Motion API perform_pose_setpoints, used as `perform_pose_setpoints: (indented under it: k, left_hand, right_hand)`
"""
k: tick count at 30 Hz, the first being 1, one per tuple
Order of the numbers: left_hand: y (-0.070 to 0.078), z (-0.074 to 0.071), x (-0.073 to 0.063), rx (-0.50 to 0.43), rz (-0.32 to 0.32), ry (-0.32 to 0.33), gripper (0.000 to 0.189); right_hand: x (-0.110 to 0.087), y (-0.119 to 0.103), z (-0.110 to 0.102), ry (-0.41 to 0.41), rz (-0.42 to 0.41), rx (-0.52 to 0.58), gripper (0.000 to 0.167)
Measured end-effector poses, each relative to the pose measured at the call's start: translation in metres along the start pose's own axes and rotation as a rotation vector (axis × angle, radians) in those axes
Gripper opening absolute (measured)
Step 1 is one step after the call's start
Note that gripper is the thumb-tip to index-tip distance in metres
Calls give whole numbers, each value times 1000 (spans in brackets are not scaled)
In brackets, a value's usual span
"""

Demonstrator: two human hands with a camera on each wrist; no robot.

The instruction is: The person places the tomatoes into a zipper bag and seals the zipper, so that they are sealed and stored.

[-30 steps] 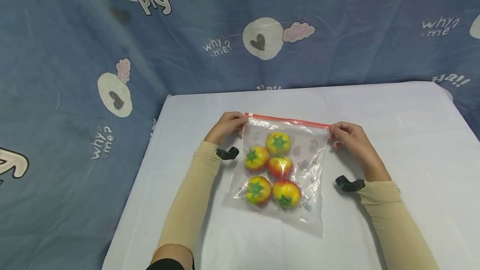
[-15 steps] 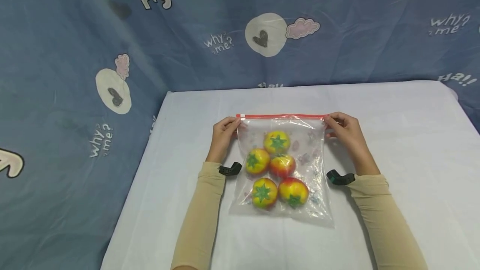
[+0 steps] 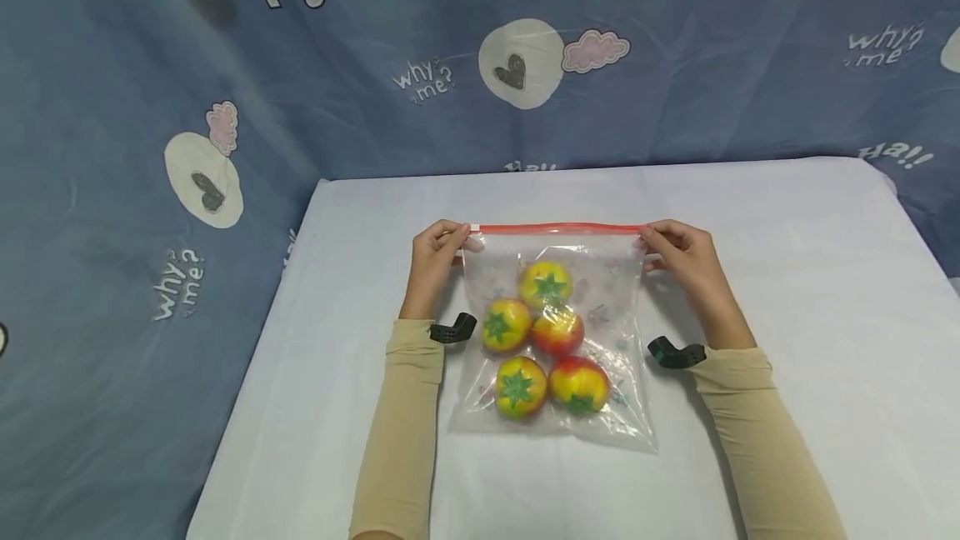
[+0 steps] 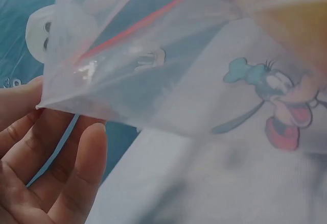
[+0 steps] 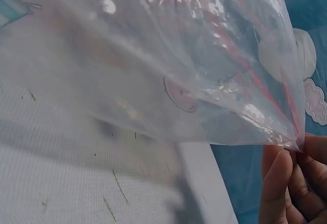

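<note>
A clear zip bag (image 3: 600, 315) with a red zip strip (image 3: 555, 228) along its top hangs between both hands, over the table. Inside it lie several red-and-yellow toy fruits (image 3: 521, 387) with green star-shaped leaves. The left hand (image 3: 433, 261) pinches the top left corner, beside the white slider (image 3: 474, 228). At the opposite top corner, the right hand (image 3: 686, 261) pinches the bag between thumb and fingers. Printed cartoon figures (image 4: 286, 101) show on the plastic in the left wrist view. In the right wrist view the bag's corner (image 5: 294, 141) is gathered at the fingertips.
A white cloth covers the table (image 3: 787, 273). Behind it and on the left hangs a blue printed curtain (image 3: 375, 23). A black wrist camera (image 3: 452, 328) sits on the left sleeve, another (image 3: 675, 353) on the right one.
The bag's top edge has gone from slanted to nearly level, as the right hand rose and the left hand shifted left. Both hands keep their pinch on the corners.
</note>
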State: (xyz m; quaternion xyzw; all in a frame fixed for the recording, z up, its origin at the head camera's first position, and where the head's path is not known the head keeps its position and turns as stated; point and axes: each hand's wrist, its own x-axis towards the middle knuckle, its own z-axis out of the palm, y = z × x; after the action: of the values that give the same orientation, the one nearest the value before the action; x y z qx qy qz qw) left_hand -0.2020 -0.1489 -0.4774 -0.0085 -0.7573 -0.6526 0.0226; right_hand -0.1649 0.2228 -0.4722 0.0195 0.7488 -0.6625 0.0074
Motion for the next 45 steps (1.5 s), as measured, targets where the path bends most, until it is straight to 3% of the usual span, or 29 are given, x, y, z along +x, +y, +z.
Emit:
perform_pose_setpoints:
  k: [8,16,23,24,45]
  left_hand:
    - [7,2,1,20,-46,-25,23]
    - [34,4,-13,23,-15,-26,23]
    - [28,5,-11,7,21,-27,22]
    - [33,5,-13,6,10,-29,21]
    - [33,6,-13,-11,25,-43,19]
  right_hand:
    - [-1,-1,-1,-4,-4,47,35]
    - [-1,-3,-1,-18,-10,59,35]
    - [0,-1,-5,-17,-11,41,32]
    - [1,-1,-5,-16,-10,40,31]
    - [-2,-3,-3,-18,-23,81,24]
